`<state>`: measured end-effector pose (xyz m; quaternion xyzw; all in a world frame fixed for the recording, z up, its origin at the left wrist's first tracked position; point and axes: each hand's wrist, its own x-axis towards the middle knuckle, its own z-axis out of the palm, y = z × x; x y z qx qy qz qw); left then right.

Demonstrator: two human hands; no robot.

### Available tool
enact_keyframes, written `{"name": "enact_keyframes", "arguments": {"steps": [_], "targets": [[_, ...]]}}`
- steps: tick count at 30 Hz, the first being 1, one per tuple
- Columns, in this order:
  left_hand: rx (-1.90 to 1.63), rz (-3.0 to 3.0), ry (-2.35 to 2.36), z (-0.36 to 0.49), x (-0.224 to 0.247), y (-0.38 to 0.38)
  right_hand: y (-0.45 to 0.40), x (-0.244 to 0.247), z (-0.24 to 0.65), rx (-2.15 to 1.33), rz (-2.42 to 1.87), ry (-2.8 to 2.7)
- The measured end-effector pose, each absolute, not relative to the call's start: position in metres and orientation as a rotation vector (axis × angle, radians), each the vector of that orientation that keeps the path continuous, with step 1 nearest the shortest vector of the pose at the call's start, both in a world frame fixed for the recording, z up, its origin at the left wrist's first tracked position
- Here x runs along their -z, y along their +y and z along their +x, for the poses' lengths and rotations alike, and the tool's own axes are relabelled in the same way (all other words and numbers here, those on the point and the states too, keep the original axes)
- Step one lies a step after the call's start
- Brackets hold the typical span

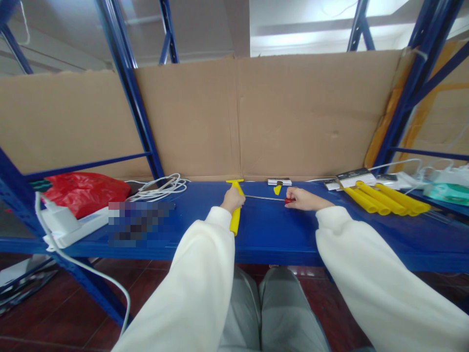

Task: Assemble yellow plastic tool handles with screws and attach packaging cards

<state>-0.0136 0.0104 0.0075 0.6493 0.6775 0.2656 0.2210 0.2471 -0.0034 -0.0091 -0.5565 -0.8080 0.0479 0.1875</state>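
My left hand (233,198) is closed around the handle of a yellow T-headed scraper (235,225), which stands roughly lengthwise in front of me over the blue shelf. Its flat head points away, toward the cardboard. In my right hand (303,199) is a screwdriver (264,198), gripped by its red handle. The thin metal shaft runs left, and its tip meets the scraper beside my left fingers; the exact contact is hidden. Behind the shaft lie a small yellow piece (277,189) and a small black-and-white pack (279,181).
Several yellow handles (381,199) lie on the right of the blue shelf (205,230), near black-and-white packs (355,176). At left are a red plastic bag (86,193), a white power strip (78,229) and coiled white cable (164,187). Cardboard (293,117) walls the back.
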Motion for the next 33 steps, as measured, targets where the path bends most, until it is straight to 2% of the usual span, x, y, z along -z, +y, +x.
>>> {"name": "enact_keyframes", "arguments": {"steps": [8, 13, 26, 33], "targets": [[-0.757, 1.773, 1.872, -0.0136, -0.0089, 0.0081, -0.0051, 0.0039, 0.2537, -0.224, -1.41, -2.415], [-0.751, 1.772, 1.864, -0.0138, -0.0086, 0.0087, -0.0057, 0.0046, 0.2518, -0.285, -1.455, -2.359], [-0.716, 1.79, 1.874, -0.0143, -0.0105, 0.0064, -0.0057, 0.0047, 0.2517, -0.141, -1.419, -2.316], [-0.689, 1.825, 1.888, -0.0153, -0.0099, 0.0076, -0.0021, 0.0093, 0.2511, -0.263, -1.401, -2.26]]}}
